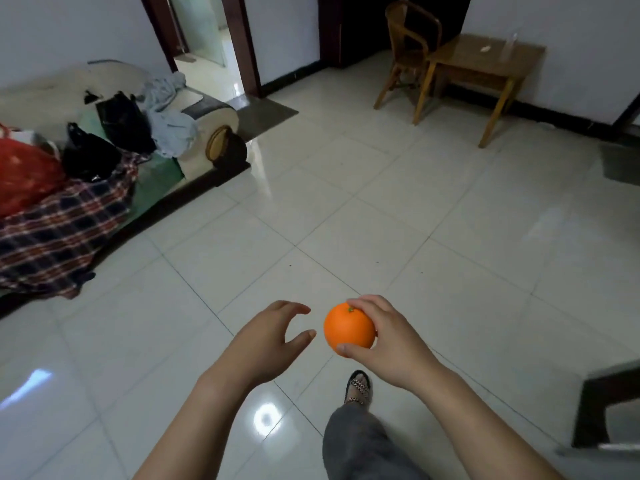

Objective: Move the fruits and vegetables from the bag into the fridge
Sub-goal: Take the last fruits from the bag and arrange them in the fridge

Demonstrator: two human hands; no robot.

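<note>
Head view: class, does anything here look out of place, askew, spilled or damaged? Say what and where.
Only the sofa, at left: bags and clothes are heaped on it, and a plaid blanket hangs crooked over its front edge. Nothing looks spilled or broken. The orange in the right hand looks whole.

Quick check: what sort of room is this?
Probably a home living room: a sofa piled with clothes, a wooden chair beside a small table, glossy floor tiles.
</note>
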